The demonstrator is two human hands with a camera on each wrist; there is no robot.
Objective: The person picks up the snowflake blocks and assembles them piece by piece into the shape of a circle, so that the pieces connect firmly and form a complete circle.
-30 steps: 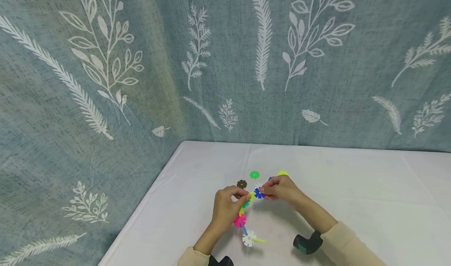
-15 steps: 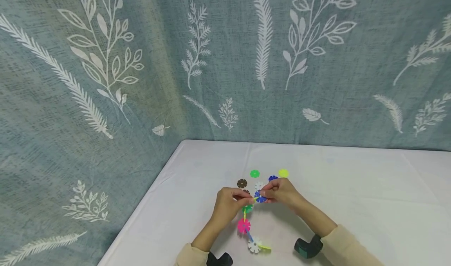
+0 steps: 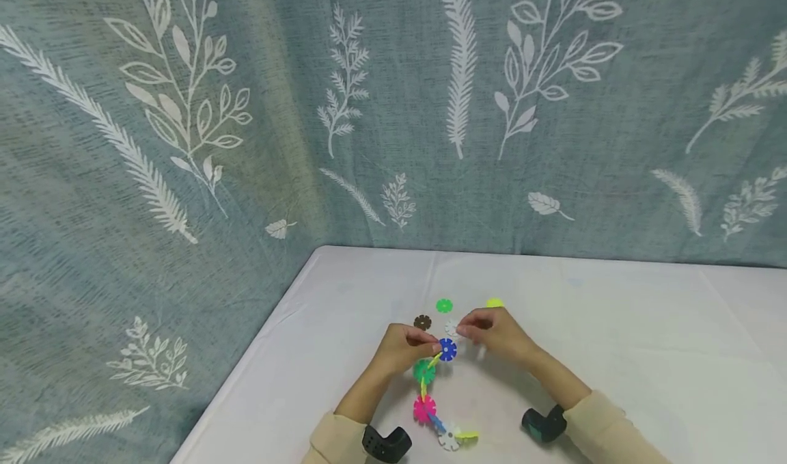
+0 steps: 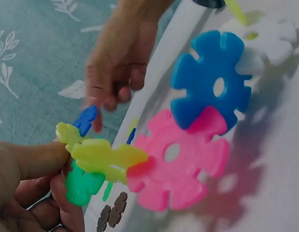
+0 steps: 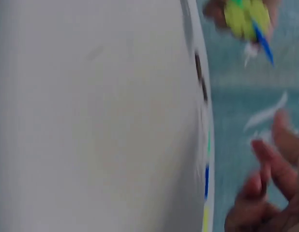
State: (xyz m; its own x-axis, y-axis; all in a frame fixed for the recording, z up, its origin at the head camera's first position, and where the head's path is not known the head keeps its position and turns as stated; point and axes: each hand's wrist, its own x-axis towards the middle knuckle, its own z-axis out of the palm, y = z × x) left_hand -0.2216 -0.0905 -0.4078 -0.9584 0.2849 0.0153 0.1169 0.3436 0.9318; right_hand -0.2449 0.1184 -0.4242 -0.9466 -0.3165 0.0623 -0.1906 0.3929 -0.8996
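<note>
My left hand [image 3: 406,348] pinches the upper end of a chain of slotted plastic snowflake discs, with thumb and finger at a yellow disc [image 4: 67,134]. Slotted onto that yellow disc, a dark blue disc [image 3: 447,349] forms the tip. Below hang a green disc [image 3: 424,372], another yellow disc [image 4: 108,157], a pink disc [image 4: 181,166], a lighter blue disc [image 4: 207,77], a white disc [image 3: 449,439] and a yellow one [image 3: 468,435] at the bottom. Just right of the dark blue tip, my right hand [image 3: 498,333] holds nothing, its fingers loosely bent.
Loose discs lie on the white-covered table [image 3: 645,355] beyond the hands: brown [image 3: 422,322], green [image 3: 445,305], white [image 3: 451,327] and yellow [image 3: 494,303]. A leaf-patterned curtain [image 3: 393,108] rises behind the table and along its left side.
My right hand has let go of the dark blue disc and drawn slightly right; the disc stays on the chain. The chain's lower end has swung right and toward the near edge.
</note>
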